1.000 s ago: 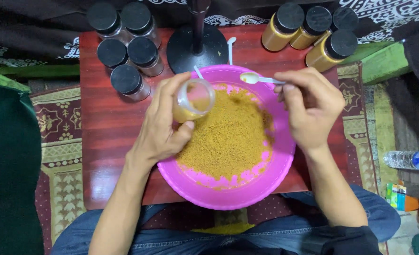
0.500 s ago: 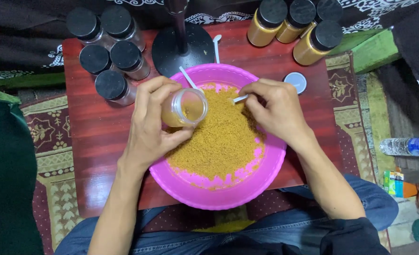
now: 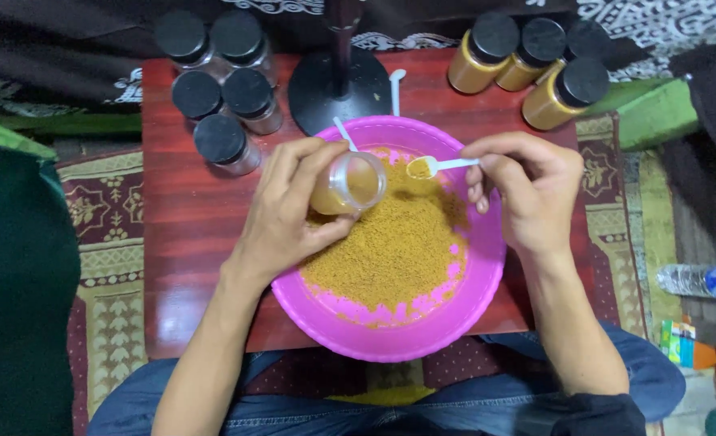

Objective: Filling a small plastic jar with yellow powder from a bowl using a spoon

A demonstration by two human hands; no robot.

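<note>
Red table [image 3: 188,242], pink bowl [image 3: 487,274] w/ powder. Left hand [image 3: 289,214] wrapped round tilted jar [image 3: 350,184]; right hand [image 3: 527,190] pinching loaded spoon [image 3: 435,166] just right of jar mouth.

There is one view only, from a camera on the person's head. It looks almost straight down, tilted a little forward, so the scene appears nearly as a plan from above. The far edge of the table [image 3: 172,242] is at the top of the picture, and the person's knees are at the bottom, on the near side. The camera is close: the pink bowl [image 3: 455,323] fills the middle, and both forearms enter from the bottom edge. The left hand [image 3: 293,210] and the right hand [image 3: 527,194] meet over the bowl, near the centre. On the left and right, strips of carpet are visible. No second view shares the scene.
</note>
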